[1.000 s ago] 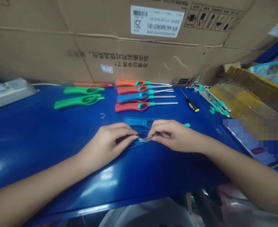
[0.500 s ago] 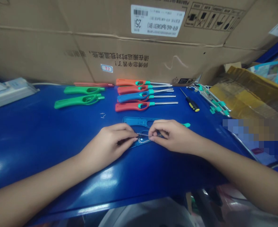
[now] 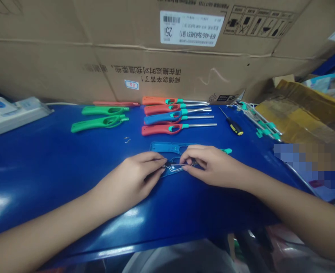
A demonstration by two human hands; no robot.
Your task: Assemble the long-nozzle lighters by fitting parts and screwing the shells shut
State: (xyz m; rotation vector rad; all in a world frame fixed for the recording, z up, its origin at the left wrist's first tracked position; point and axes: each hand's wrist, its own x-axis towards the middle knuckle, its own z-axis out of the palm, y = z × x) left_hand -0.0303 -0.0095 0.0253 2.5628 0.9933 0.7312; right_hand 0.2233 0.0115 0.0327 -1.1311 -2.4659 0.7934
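Two blue casing halves lie on the blue table. The rear half (image 3: 165, 146) is partly covered by my right hand (image 3: 209, 165); the nearer half (image 3: 170, 173) holds thin white wires (image 3: 174, 168). My left hand (image 3: 140, 172) pinches a small black part (image 3: 167, 163) at the left end of the nearer half. From that part a thin rod or wire runs to my right hand, whose thumb and forefinger are closed on it. A teal tip (image 3: 227, 151) shows beyond my right knuckles.
Several assembled lighters (image 3: 158, 130) lie behind my hands, with green casings (image 3: 97, 123) to their left. Small screws (image 3: 127, 140) lie nearer. At right are a screwdriver (image 3: 235, 126), metal rods with teal parts (image 3: 265, 129) and a torn carton (image 3: 306, 117). A power strip (image 3: 19, 113) sits left.
The whole view has shifted slightly, so things appear a little further right. Both hands stay at the nearer casing half, with my fingertips only slightly moved and more of the wires showing.
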